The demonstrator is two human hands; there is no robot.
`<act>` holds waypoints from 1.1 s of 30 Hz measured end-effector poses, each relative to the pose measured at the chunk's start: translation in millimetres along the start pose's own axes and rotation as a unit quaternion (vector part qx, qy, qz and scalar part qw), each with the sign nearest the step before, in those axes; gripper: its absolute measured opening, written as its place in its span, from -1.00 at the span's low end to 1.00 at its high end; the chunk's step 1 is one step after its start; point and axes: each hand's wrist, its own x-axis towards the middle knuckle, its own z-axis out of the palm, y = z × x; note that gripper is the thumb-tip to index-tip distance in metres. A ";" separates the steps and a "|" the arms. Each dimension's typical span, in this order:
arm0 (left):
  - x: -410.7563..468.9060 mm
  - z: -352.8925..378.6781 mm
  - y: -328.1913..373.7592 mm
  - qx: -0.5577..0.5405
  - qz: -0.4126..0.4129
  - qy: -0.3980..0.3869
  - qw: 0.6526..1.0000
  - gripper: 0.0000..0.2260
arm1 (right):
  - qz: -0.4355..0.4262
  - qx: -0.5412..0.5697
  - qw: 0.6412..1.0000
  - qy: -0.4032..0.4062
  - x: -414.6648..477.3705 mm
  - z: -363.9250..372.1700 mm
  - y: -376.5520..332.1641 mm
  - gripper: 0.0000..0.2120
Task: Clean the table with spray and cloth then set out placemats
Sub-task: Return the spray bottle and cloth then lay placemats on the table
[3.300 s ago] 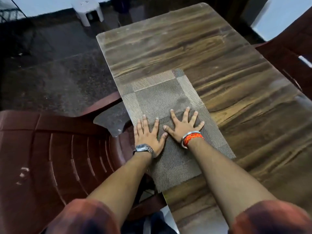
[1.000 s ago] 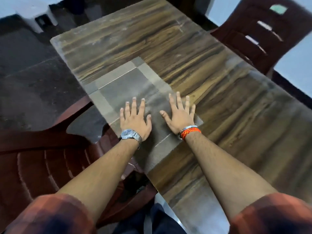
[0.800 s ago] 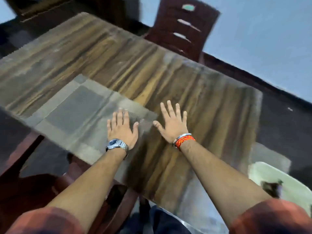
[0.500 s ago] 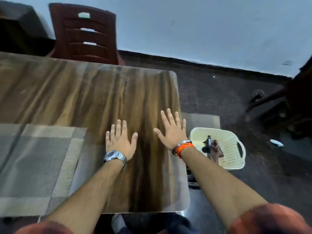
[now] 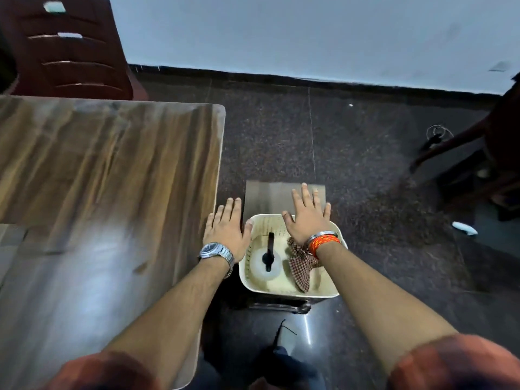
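Observation:
A cream plastic basket [image 5: 323, 289] stands low beside the wooden table's [image 5: 98, 170] right end. Inside it are a spray bottle [image 5: 267, 258] with a black nozzle, seen from above, and a crumpled checked cloth [image 5: 302, 266]. A grey placemat [image 5: 264, 197] lies just beyond the basket. My left hand [image 5: 226, 230] hovers flat and empty off the table's right edge, beside the basket. My right hand [image 5: 308, 216] is spread open over the basket's far rim and holds nothing. A sliver of another placemat [image 5: 9, 237] shows at the left edge.
A dark red plastic chair [image 5: 64, 46] stands behind the table at the top left. Dark furniture [image 5: 478, 164] sits at the right on the speckled floor [image 5: 365, 153]. A pale wall [image 5: 281, 32] runs along the back.
My view has swung right from the laid placemat to the table's end. Both hands have left the placemat and table and now hover at the basket.

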 end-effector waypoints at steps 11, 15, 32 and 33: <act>71.5 9.8 62.7 -0.008 -0.040 -0.033 0.999 -0.40 | -0.004 0.017 0.998 -0.062 57.0 -5.7 57.2 -0.35; 108.1 15.1 90.3 -0.015 -0.068 -0.024 0.997 -0.40 | -0.029 0.031 0.996 -0.084 108.0 -7.0 85.8 -0.40; 193.3 101.4 190.4 0.024 -0.341 -0.016 0.940 -0.30 | -0.199 0.000 0.931 -0.305 284.3 47.3 182.9 -0.82; 195.3 100.7 193.9 0.020 -0.354 -0.014 0.935 -0.28 | -0.195 0.048 0.939 -0.280 286.2 41.6 183.8 -0.85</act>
